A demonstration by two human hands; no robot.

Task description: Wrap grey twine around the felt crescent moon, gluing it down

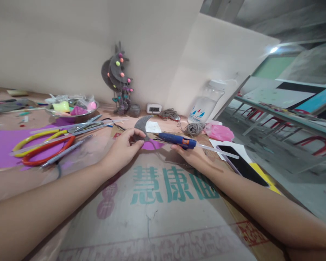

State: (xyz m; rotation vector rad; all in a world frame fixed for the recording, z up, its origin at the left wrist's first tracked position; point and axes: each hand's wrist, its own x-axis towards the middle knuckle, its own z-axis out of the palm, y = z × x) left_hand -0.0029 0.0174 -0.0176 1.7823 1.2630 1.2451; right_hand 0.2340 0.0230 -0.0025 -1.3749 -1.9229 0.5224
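Observation:
My left hand [126,146] pinches the lower end of a grey felt crescent [141,125] between thumb and fingers. A blue hot glue gun [176,139] is in my right hand [190,155], its nozzle pointing left towards the crescent. From the gun's back end a clear glue stick [218,149] sticks out to the right. Below the crescent lies a purple piece [152,145], partly covered by my left fingers. A grey strand hangs near the crescent's tip; whether it is attached there I cannot tell.
Scissors with yellow and red handles [47,146] lie left on purple sheets [2,145]. Behind are a metal bowl [95,108], hanging felt moons [116,70], a small clock [154,108] and a bottle [206,101]. Grey yarn [195,129] and a phone [244,165] lie right, on cardboard [152,224].

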